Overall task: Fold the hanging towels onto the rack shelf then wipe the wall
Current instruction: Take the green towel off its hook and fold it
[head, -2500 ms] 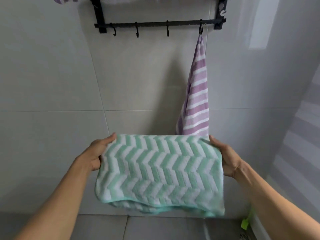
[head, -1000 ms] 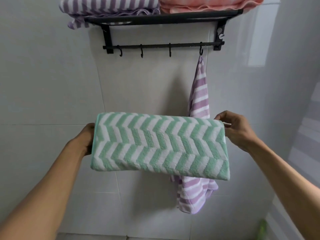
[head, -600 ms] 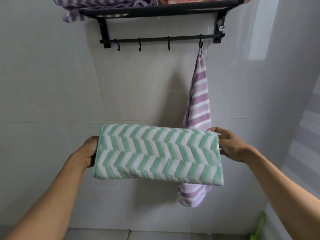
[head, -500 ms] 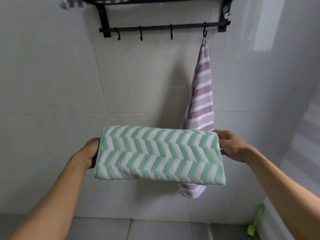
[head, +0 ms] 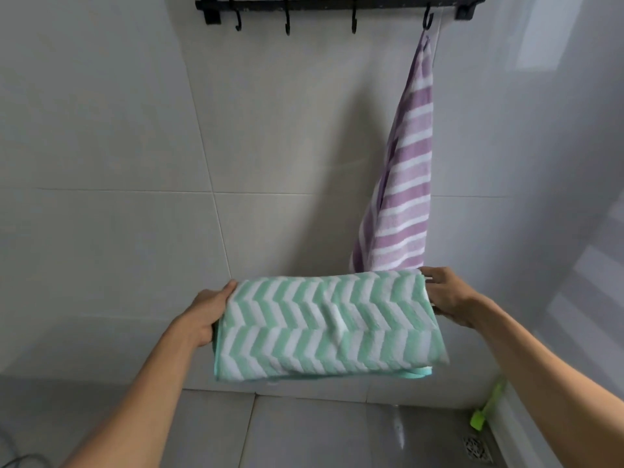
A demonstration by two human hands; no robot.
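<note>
Fingers of left hand (head: 204,312) and right hand (head: 447,298) curl around the two ends of folded green-white zigzag towel (head: 327,325), held below black hook rail (head: 337,3), near purple striped towel (head: 401,184).

Left wall (head: 101,130): bare tile, open reach.
Hooks (head: 287,27): three free under the rail.
Right: striped towel (head: 401,197) hangs off the last hook, blocking.

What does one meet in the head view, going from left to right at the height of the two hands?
left hand → green chevron towel, held folded between both hands → right hand. The purple striped towel hangs from the rightmost hook behind the green towel's right end, so I leave it out of the order.
</note>
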